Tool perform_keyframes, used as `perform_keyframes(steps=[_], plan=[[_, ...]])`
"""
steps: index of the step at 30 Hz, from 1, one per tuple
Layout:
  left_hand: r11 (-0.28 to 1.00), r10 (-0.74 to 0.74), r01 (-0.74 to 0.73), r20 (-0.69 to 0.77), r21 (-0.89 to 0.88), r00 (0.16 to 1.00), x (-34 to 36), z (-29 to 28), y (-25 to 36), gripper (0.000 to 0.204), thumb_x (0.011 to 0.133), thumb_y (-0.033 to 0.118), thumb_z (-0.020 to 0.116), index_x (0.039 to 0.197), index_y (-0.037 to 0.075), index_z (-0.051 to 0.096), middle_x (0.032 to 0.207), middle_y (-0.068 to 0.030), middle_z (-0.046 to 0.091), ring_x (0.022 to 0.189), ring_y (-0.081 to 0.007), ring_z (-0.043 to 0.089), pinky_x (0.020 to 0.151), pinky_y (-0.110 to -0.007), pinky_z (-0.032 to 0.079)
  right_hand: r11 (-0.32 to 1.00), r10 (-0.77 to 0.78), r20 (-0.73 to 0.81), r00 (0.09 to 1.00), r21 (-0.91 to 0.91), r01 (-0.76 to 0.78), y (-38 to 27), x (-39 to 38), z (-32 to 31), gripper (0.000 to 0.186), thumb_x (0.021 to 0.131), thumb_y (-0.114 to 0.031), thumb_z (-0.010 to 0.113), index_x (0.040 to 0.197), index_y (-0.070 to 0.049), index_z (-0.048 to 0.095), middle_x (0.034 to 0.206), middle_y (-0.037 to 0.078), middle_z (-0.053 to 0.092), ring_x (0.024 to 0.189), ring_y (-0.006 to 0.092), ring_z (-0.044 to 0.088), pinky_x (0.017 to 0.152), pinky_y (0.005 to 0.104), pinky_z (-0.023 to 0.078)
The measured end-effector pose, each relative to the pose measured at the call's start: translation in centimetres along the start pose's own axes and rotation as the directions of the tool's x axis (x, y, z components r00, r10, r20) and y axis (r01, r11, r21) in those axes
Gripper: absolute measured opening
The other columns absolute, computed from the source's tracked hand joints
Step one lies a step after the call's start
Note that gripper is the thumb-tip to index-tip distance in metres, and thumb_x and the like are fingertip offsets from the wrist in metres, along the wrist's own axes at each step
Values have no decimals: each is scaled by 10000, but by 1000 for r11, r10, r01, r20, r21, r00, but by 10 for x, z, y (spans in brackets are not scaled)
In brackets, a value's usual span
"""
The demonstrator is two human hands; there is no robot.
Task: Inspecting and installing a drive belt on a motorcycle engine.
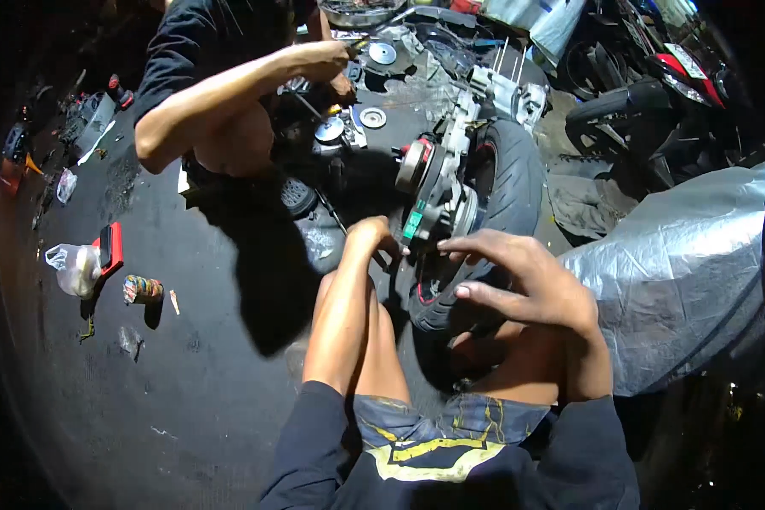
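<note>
The scooter engine and rear-wheel assembly (450,183) lay on the dark floor (195,365) just past the picture's centre, toward one o'clock, its black tyre (506,183) curving along the right side and the exposed drive parts with a round pulley (414,164) on the left. The left hand (372,236) sat at the assembly's seven o'clock, fingers curled down against the lower edge of the drive casing; whether it gripped anything there could not be told. The right hand (518,276) hung at the assembly's five o'clock, open, its fingers stretched leftward with the tips touching or just beside the casing near the tyre, holding nothing. The two hands were near each other, the casing's lower end between them. At eleven o'clock from the assembly another person's hand (327,61) held a tool over loose round metal discs (372,117). A silver plastic cover (688,272) lay at three o'clock, and a red flat object (110,246) with a clear plastic bag (75,268) lay well apart at nine o'clock.
</note>
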State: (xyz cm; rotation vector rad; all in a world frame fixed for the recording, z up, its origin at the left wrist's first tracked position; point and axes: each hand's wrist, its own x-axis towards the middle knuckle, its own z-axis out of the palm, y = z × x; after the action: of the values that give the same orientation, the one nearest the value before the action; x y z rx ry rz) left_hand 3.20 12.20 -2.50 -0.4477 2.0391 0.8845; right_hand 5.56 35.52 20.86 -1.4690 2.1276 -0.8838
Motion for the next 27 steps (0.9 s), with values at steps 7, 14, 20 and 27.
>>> perform_keyframes(steps=[7,14,20,27], plan=[[902,276,-431,-749,-14,603,17,19,12,449,705,237,868,1128,175,731,1043,-129,763,1017,-346,722,855,-451,569,999,41,18,999,4,-41,-1,-3,0,518,895,-188,769,1358,-28,599,1128,169,702,1028,296,696,916,400,546],[640,397,-767,-840,-35,370,26,15,31,449,820,135,795,1246,70,668,1122,-196,739,1079,-336,717,924,-399,550,999,46,12,999,-2,-46,-1,-11,-4,511,882,-184,767,1341,-20,610,1136,187,695,1027,317,699,908,411,545],[733,340,-676,-824,-69,453,20,17,37,448,882,134,724,1316,85,626,1133,-171,745,1079,-344,718,924,-402,555,998,63,-6,998,-5,-63,2,-15,-8,503,873,-187,772,1322,-17,623,1101,190,696,1019,326,699,892,406,541],[983,161,-174,-762,65,627,23,25,27,868,803,208,787,1495,-61,337,1075,-222,744,1000,-413,721,884,-500,573,1000,7,-18,1000,15,-7,4,-17,-8,517,886,-226,765,1333,-14,612,1121,192,689,1033,348,687,905,419,535]])
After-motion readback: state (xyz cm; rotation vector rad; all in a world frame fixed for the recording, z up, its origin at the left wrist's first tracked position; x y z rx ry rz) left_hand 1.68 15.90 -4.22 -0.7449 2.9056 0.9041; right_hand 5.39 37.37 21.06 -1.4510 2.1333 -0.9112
